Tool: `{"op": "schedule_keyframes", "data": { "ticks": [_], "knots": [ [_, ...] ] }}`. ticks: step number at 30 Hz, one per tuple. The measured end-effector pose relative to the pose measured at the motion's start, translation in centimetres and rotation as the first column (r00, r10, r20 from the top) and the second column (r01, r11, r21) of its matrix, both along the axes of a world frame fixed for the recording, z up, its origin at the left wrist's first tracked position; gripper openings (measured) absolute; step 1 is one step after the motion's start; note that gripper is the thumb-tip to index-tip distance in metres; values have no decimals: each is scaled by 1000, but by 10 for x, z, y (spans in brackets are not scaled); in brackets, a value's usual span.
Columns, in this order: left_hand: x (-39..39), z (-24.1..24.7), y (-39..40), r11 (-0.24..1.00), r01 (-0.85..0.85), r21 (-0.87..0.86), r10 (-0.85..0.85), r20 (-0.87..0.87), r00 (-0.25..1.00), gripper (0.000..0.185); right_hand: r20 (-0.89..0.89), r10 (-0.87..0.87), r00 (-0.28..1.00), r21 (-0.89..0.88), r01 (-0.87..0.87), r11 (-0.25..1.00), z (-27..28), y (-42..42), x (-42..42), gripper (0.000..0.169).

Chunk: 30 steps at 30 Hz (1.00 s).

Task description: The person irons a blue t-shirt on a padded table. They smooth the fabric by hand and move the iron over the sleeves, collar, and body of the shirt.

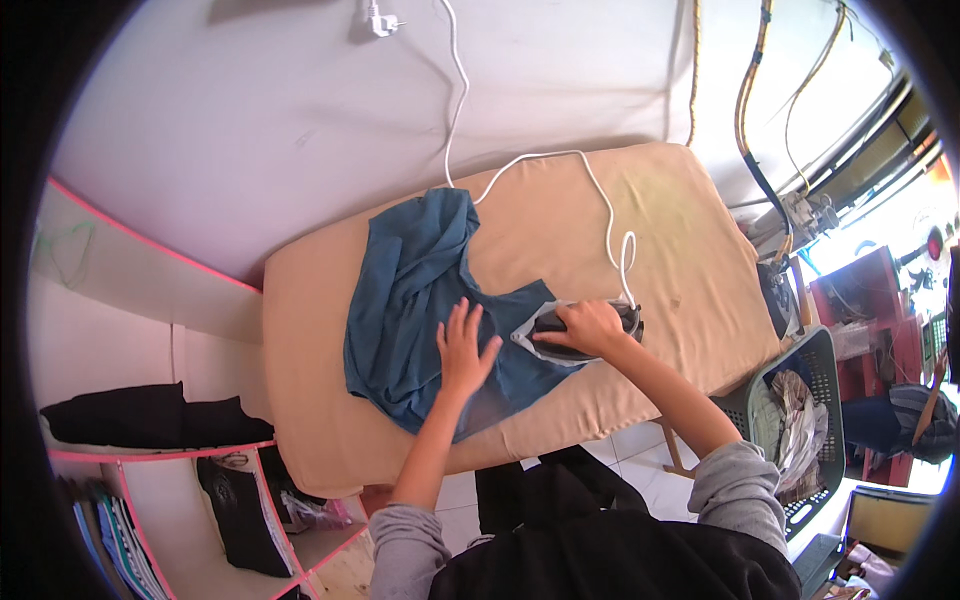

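Observation:
A blue-teal garment lies partly bunched on a table covered with peach-coloured cloth. Gripped by its handle in my right hand is a clothes iron, its tip pointing left. The iron rests over the garment's right-hand part, and its pale rim shows around a dark body. My left hand is spread palm down over the middle of the garment, fingers apart and holding nothing. Folds run through the garment's left half, while the stretch near the iron is flatter. My right hand hides part of the iron.
A white cord runs from the iron across the table's back. Against the wall hangs a white plug. Right of the table is a perforated laundry basket with crumpled clothes. Pink-edged shelves holding folded dark clothes stand at left.

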<state>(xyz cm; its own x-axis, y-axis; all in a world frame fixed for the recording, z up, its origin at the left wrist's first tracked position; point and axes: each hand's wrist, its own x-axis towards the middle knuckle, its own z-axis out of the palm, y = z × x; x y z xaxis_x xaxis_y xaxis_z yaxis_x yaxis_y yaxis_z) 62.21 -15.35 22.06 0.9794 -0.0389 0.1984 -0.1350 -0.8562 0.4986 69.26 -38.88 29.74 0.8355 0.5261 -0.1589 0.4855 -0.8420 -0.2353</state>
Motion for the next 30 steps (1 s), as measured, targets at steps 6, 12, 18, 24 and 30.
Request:
{"op": "schedule_keyframes", "data": {
  "ticks": [6, 12, 18, 24, 30],
  "knots": [
    [-78, -17, 30, 961, -83, 264, 112, -97, 989, 72, 67, -97, 993, 142, 87, 986, -12, 33, 32, 70],
    [-88, -20, 45, 967, -88, 240, 107, -67, 992, 70, -36, 419, 907, -34, -420, 907, 2, 22, -2, 72],
    [-89, -11, 61, 981, -38, 190, 52, -69, 996, 71, 134, -12, 991, 70, 3, 998, -11, 31, 13, 68],
    [-94, -16, 66, 977, -36, 211, 52, -73, 996, 73, -20, 374, 927, 10, -374, 927, 3, 25, -30, 73],
    [-95, -12, 63, 972, -53, 227, 68, -62, 996, 73, 127, 354, 927, 65, -364, 929, -6, 26, -40, 69]
  ]
}}
